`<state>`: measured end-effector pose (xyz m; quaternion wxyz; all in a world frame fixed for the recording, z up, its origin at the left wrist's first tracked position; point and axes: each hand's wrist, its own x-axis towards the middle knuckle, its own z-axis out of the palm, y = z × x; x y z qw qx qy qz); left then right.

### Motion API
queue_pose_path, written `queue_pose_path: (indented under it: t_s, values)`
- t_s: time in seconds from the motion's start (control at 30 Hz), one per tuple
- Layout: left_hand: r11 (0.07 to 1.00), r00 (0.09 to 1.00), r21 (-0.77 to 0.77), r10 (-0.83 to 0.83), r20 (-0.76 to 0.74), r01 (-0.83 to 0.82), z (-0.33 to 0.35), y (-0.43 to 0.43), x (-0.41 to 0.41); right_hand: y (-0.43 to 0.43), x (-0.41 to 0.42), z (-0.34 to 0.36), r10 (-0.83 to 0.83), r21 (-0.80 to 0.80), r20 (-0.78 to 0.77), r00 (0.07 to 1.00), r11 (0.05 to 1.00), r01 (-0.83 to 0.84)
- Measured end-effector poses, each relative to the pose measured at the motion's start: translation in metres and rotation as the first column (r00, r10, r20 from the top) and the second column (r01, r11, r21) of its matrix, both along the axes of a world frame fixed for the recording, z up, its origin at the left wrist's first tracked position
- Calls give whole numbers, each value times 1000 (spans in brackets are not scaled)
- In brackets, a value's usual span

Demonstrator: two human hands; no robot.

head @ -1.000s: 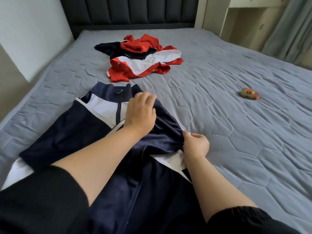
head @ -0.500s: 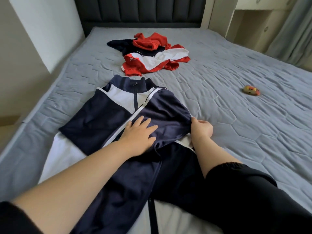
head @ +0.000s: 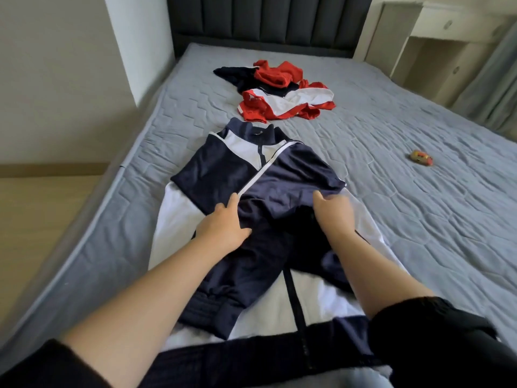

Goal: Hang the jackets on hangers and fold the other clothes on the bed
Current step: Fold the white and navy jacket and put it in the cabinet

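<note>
On the near part of the bed (head: pixel 419 219), right in front of the person, lies the blue and white jacket (head: pixel 232 166), flat, with one sleeve folded across it. It looks soft, light and floppy, so the shoulders or collar are the best places to hold. The left hand (head: pixel 223 228) rests on it, fingers straight. The right hand (head: pixel 333 214) touches the sleeve, too blurry to tell if it pinches. Farther up sits a pile of clothes (head: pixel 279 99), and a small toy (head: pixel 421 158) lies off to the right.

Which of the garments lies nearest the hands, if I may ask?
The navy and white jacket in front; the crumpled red pile lies farther up the bed.
</note>
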<state>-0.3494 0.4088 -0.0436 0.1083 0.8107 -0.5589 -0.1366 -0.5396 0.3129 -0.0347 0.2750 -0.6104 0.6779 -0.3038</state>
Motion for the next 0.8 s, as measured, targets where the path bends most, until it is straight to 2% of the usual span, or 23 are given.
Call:
queue_pose_path:
  t_s: [0.07, 0.13, 0.17, 0.23, 0.3, 0.33, 0.37, 0.43, 0.47, 0.53, 0.6, 0.63, 0.67, 0.7, 0.73, 0.8]
  values:
    - [1000, 994, 16, -9, -105, 10, 4, 6, 9, 19, 8, 6, 92, 230, -41, 995, 970, -80]
    - [1000, 945, -7, -22, -325, 21, 4, 13, 20, 34, 15, 2, 133, 346, 14, 991, 929, -129]
    - [1000, 885, -7, -26, -466, 26, 3, 18, 25, 37, 17, -1, 87, 381, 89, 992, 918, -114]
    - [999, 675, 25, -2, -738, 30, 1, 28, 35, 41, 15, -2, -87, 491, 331, 940, 866, -93]
    - [995, 477, 85, 48, -877, 57, 4, 36, 47, 43, 7, -3, -241, 576, 506, 829, 809, -116]
    - [989, 451, 111, 57, -891, 93, 6, 39, 53, 44, 3, -4, -250, 586, 511, 823, 801, -120]
    - [982, 491, 120, 35, -870, 143, 8, 41, 58, 46, -1, -4, -226, 586, 458, 860, 804, -101]
    - [959, 700, 137, -80, -709, 248, 13, 42, 64, 52, -4, -4, -117, 540, 252, 961, 841, -39]
    - [951, 801, 145, -139, -582, 271, 14, 41, 65, 55, -3, -4, -57, 457, 125, 991, 890, -7]
    - [966, 926, 127, -173, -335, 226, 16, 36, 61, 57, 3, -6, 23, 174, -121, 992, 985, -2]
    - [978, 977, 34, -205, -53, 207, 17, 34, 53, 60, 12, -7, 21, -114, -282, 959, 992, -55]
    - [964, 958, -7, -263, 115, 265, 16, 33, 49, 63, 16, -8, 46, -220, -351, 935, 967, -130]
    - [937, 912, -7, -338, 233, 349, 12, 34, 44, 65, 20, -11, 98, -248, -441, 892, 942, -226]
    - [903, 866, 42, -422, 268, 428, 7, 36, 40, 66, 23, -15, 181, -185, -537, 824, 928, -324]
    - [870, 837, 137, -493, 238, 473, 0, 40, 36, 67, 24, -21, 278, -54, -611, 741, 919, -390]
    - [807, 803, 313, -568, 179, 501, -14, 49, 29, 66, 22, -32, 459, 249, -627, 629, 883, -397]
